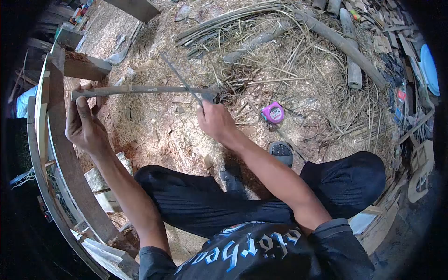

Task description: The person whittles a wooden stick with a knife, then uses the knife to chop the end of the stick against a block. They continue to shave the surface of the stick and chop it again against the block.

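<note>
A thin bamboo pole [140, 89] lies almost level across the upper left of the view. My left hand [86, 121] pinches its left end between thumb and fingers. Near the pole's other end, my right hand [217, 121] is closed round the handle of a long narrow blade [175, 72], which crosses over the pole and points to the upper left. The pole's right end meets a dark block or stump [213, 95] just above my right hand. To the right, a pink tape measure [273, 113] rests on the shavings.
Wood shavings and straw cover the ground. Bamboo poles [343, 44] and split strips [228, 21] lie at the top. A curved wooden frame [70, 140] stands along the left. Scrap wood and a blue basin [429, 70] are at the right. My sandalled foot [281, 151] shows below the tape measure.
</note>
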The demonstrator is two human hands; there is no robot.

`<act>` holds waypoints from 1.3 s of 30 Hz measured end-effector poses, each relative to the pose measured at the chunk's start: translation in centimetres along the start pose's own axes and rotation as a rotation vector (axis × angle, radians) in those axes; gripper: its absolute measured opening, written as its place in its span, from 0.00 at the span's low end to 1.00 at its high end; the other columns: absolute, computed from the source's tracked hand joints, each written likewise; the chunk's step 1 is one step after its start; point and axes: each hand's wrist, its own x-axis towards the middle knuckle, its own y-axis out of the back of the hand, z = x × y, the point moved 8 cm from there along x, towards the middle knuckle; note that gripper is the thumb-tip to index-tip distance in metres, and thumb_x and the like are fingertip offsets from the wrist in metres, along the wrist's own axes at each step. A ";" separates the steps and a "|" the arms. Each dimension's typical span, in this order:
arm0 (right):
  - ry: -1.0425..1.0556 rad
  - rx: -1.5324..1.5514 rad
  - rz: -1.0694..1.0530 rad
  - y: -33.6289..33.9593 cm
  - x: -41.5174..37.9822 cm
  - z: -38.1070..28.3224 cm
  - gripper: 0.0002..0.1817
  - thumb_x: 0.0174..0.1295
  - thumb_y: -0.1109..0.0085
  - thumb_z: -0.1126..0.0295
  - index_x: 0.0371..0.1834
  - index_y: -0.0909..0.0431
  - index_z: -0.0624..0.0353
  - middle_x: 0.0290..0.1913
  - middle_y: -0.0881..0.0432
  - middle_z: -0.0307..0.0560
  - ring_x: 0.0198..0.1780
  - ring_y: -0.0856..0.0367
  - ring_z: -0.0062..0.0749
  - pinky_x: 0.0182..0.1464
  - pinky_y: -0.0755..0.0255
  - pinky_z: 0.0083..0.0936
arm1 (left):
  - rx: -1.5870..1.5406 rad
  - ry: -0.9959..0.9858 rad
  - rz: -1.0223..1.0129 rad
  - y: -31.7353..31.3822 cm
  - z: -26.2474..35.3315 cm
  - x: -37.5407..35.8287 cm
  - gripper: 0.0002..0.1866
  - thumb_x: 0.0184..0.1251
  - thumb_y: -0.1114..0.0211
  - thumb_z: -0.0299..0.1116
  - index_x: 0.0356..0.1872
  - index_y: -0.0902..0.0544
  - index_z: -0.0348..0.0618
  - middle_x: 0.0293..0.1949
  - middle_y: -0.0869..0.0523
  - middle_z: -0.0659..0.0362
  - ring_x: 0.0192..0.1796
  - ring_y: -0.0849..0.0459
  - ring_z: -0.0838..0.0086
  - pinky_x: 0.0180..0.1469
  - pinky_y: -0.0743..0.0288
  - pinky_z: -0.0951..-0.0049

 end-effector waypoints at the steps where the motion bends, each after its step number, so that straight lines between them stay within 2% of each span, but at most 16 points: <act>1: 0.036 -0.022 0.086 0.0 -0.1 0.1 0.14 0.75 0.56 0.71 0.49 0.23 0.71 0.21 0.24 0.43 0.17 0.27 0.26 0.16 0.31 0.26 | 0.031 0.005 0.010 0.2 -0.1 0.1 0.18 0.78 0.40 0.31 0.60 0.21 0.28 0.50 0.13 0.44 0.53 0.12 0.63 0.51 0.12 0.63; 3: 0.084 -0.048 0.178 0.3 0.1 1.4 0.14 0.75 0.55 0.70 0.49 0.23 0.71 0.22 0.23 0.46 0.17 0.25 0.28 0.17 0.28 0.29 | 0.015 0.007 0.017 0.1 -0.1 0.1 0.17 0.77 0.40 0.30 0.60 0.21 0.28 0.50 0.12 0.45 0.52 0.11 0.63 0.51 0.12 0.62; 5: -0.302 0.193 0.119 -0.8 -0.6 8.9 0.15 0.75 0.54 0.68 0.50 0.23 0.72 0.26 0.18 0.54 0.22 0.18 0.40 0.26 0.21 0.37 | 0.006 0.016 0.015 0.6 -0.4 0.1 0.17 0.77 0.40 0.29 0.59 0.20 0.29 0.49 0.12 0.44 0.52 0.11 0.62 0.51 0.11 0.63; 7: -0.243 -0.164 0.165 0.6 -0.1 11.6 0.15 0.74 0.53 0.67 0.47 0.22 0.70 0.29 0.16 0.60 0.26 0.14 0.48 0.33 0.18 0.43 | 0.009 0.014 0.028 0.3 0.2 -0.1 0.16 0.77 0.40 0.28 0.59 0.20 0.28 0.50 0.12 0.44 0.52 0.11 0.62 0.51 0.11 0.62; 8: -0.150 -0.321 0.238 0.5 0.3 11.7 0.15 0.75 0.53 0.67 0.45 0.21 0.69 0.28 0.16 0.58 0.26 0.15 0.46 0.31 0.19 0.41 | 0.008 0.017 0.024 0.3 0.3 -0.2 0.16 0.77 0.40 0.28 0.59 0.20 0.28 0.50 0.12 0.44 0.52 0.11 0.61 0.52 0.12 0.62; 11: -0.196 -0.042 0.225 0.7 -0.2 8.5 0.15 0.70 0.49 0.66 0.39 0.20 0.71 0.28 0.16 0.66 0.28 0.15 0.59 0.32 0.21 0.49 | 0.000 0.018 0.015 0.7 -0.4 -0.3 0.16 0.77 0.40 0.28 0.59 0.20 0.27 0.50 0.12 0.43 0.52 0.11 0.61 0.51 0.11 0.62; 13: -0.136 -0.183 0.300 0.8 -0.6 7.9 0.16 0.71 0.48 0.65 0.40 0.20 0.71 0.27 0.16 0.65 0.28 0.15 0.57 0.33 0.20 0.49 | -0.008 0.016 0.036 0.9 -0.4 -0.2 0.16 0.77 0.40 0.28 0.59 0.20 0.27 0.50 0.13 0.43 0.53 0.12 0.61 0.51 0.11 0.62; 15: -0.357 0.058 0.225 -0.1 -1.1 12.0 0.17 0.71 0.48 0.64 0.41 0.20 0.71 0.27 0.17 0.67 0.29 0.15 0.62 0.35 0.20 0.52 | -0.018 0.022 0.034 0.9 -0.2 -0.2 0.16 0.77 0.40 0.28 0.59 0.20 0.28 0.50 0.13 0.43 0.53 0.12 0.61 0.52 0.12 0.62; 19: -0.241 -0.195 0.331 0.4 -0.9 11.9 0.17 0.69 0.49 0.64 0.41 0.20 0.72 0.31 0.17 0.72 0.36 0.16 0.68 0.42 0.21 0.56 | 0.017 0.023 0.024 0.8 -0.4 -0.4 0.16 0.78 0.41 0.28 0.59 0.21 0.28 0.50 0.13 0.43 0.54 0.12 0.60 0.52 0.11 0.62; 23: -0.221 -0.123 0.299 0.1 -1.4 13.1 0.17 0.69 0.49 0.64 0.38 0.20 0.71 0.32 0.17 0.75 0.39 0.16 0.69 0.46 0.22 0.56 | 0.084 0.019 0.032 0.3 0.4 -0.4 0.16 0.79 0.42 0.29 0.60 0.21 0.28 0.51 0.13 0.43 0.54 0.12 0.60 0.49 0.11 0.64; 24: -0.212 -0.120 0.297 0.2 -1.2 12.3 0.17 0.69 0.49 0.64 0.38 0.20 0.71 0.32 0.17 0.75 0.39 0.16 0.69 0.46 0.22 0.56 | 0.090 0.012 0.035 0.4 0.3 -0.3 0.16 0.79 0.42 0.29 0.60 0.21 0.28 0.51 0.13 0.43 0.54 0.12 0.60 0.49 0.11 0.64; 26: -0.267 -0.155 0.225 0.0 -1.2 11.2 0.14 0.71 0.51 0.68 0.41 0.21 0.71 0.28 0.16 0.59 0.29 0.14 0.51 0.35 0.19 0.46 | 0.071 -0.015 0.035 0.4 0.0 -0.2 0.16 0.79 0.43 0.29 0.60 0.21 0.28 0.51 0.13 0.44 0.54 0.12 0.60 0.48 0.10 0.64; 29: -0.238 -0.022 0.136 -0.4 -0.7 5.0 0.13 0.71 0.53 0.71 0.42 0.23 0.74 0.23 0.20 0.53 0.25 0.16 0.40 0.26 0.21 0.39 | 0.032 0.004 0.021 0.6 -0.5 -0.3 0.17 0.79 0.42 0.30 0.60 0.21 0.29 0.50 0.13 0.44 0.54 0.12 0.61 0.48 0.10 0.65; 34: 0.096 0.020 0.036 -0.2 -2.0 -8.9 0.12 0.71 0.57 0.75 0.40 0.25 0.75 0.20 0.23 0.52 0.15 0.24 0.35 0.12 0.34 0.24 | 0.037 -0.006 0.032 0.7 -0.6 -0.1 0.17 0.79 0.42 0.31 0.61 0.21 0.30 0.50 0.13 0.45 0.54 0.12 0.61 0.47 0.10 0.68; 36: 0.353 -0.112 0.328 0.9 -3.7 -11.7 0.12 0.72 0.59 0.76 0.41 0.25 0.74 0.19 0.23 0.48 0.13 0.28 0.31 0.10 0.37 0.24 | -0.004 -0.022 -0.018 0.0 -0.2 -0.2 0.17 0.79 0.42 0.31 0.61 0.21 0.30 0.50 0.13 0.45 0.54 0.12 0.60 0.46 0.10 0.68; 39: 0.102 -0.063 0.061 -0.5 -2.1 -7.7 0.13 0.72 0.59 0.75 0.42 0.25 0.74 0.19 0.23 0.46 0.13 0.29 0.29 0.10 0.37 0.26 | 0.030 -0.002 0.025 0.3 -0.4 -0.1 0.17 0.79 0.42 0.30 0.61 0.21 0.29 0.51 0.13 0.45 0.54 0.12 0.60 0.46 0.10 0.68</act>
